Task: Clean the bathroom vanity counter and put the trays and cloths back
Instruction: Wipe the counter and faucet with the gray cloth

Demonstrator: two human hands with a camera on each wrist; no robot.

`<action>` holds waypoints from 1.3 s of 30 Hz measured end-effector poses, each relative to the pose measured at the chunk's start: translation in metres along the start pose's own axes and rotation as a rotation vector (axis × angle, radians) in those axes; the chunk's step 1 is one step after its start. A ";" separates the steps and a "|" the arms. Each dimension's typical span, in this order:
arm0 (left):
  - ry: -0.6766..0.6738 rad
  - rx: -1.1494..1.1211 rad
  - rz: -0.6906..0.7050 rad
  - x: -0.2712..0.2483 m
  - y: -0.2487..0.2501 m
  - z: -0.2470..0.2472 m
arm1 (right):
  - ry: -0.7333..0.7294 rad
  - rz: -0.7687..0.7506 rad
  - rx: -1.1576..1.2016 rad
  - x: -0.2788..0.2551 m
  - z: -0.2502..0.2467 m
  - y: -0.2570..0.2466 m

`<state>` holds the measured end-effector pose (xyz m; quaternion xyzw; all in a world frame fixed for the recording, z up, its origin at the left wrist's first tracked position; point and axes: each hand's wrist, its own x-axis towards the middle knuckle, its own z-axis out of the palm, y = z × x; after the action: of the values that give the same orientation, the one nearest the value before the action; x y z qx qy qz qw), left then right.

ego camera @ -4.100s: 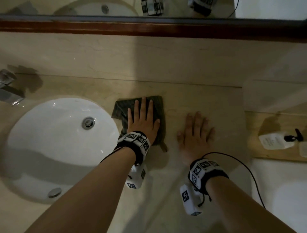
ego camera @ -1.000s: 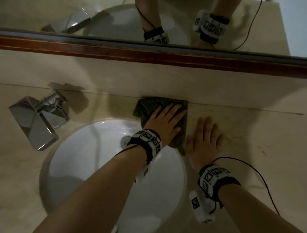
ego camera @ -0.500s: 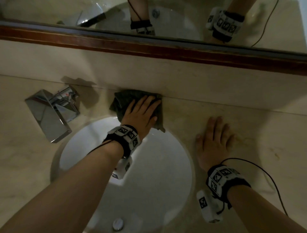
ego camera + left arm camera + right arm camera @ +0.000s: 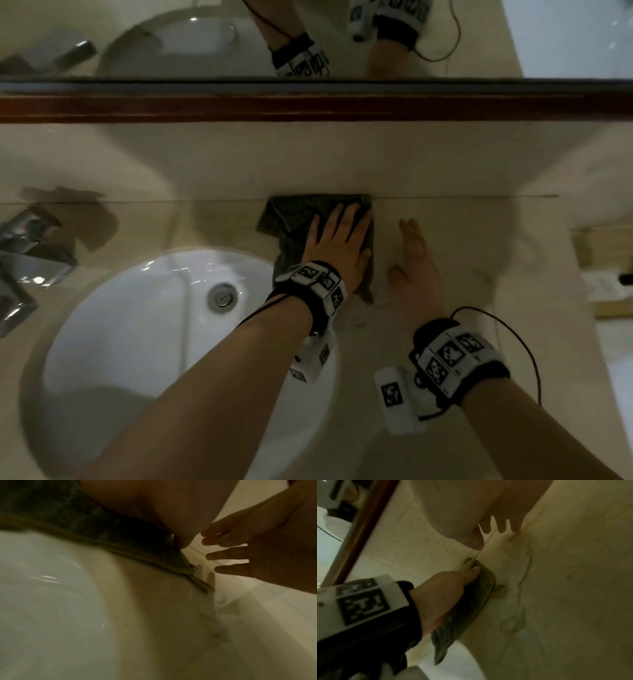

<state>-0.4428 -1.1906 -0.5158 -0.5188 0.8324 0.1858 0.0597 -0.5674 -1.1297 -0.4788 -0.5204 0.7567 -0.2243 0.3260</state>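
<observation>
A dark green cloth (image 4: pixel 291 219) lies flat on the beige vanity counter (image 4: pixel 462 240), against the back wall just right of the basin. My left hand (image 4: pixel 337 240) presses on it with straight fingers. The cloth (image 4: pixel 85 524) fills the upper left of the left wrist view, and the right wrist view shows the left hand (image 4: pixel 447 588) on the cloth (image 4: pixel 465 608). My right hand (image 4: pixel 414 270) rests flat on the bare counter right beside the cloth, fingers straight. In the left wrist view the right hand's fingers (image 4: pixel 228 555) are spread.
A white round basin (image 4: pixel 137 325) with a metal drain (image 4: pixel 222 296) sits at the left. A chrome faucet (image 4: pixel 24 253) stands at the far left. A wooden tray (image 4: pixel 606 308) holding a small bottle is at the right edge. The wood-framed mirror (image 4: pixel 308 102) runs along the back.
My left hand has slid the cloth to the right along the back wall, up next to my right hand. The right hand stays flat on the counter. The view has shifted right.
</observation>
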 end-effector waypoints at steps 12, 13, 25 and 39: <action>-0.059 -0.248 0.052 0.049 0.113 -0.014 | 0.032 0.082 -0.104 -0.011 -0.106 0.090; -0.016 -0.300 0.065 0.044 0.107 -0.018 | 0.028 0.065 -0.123 -0.009 -0.110 0.092; 0.089 -0.078 -0.129 0.022 0.052 -0.012 | -0.135 -0.292 -0.440 0.061 -0.053 0.048; 0.083 -0.160 -0.023 0.070 0.156 -0.004 | 0.053 -0.084 -0.426 0.086 -0.115 0.119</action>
<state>-0.6120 -1.1900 -0.4937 -0.5388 0.8106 0.2291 -0.0143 -0.7480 -1.1672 -0.5026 -0.6026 0.7730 -0.0864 0.1788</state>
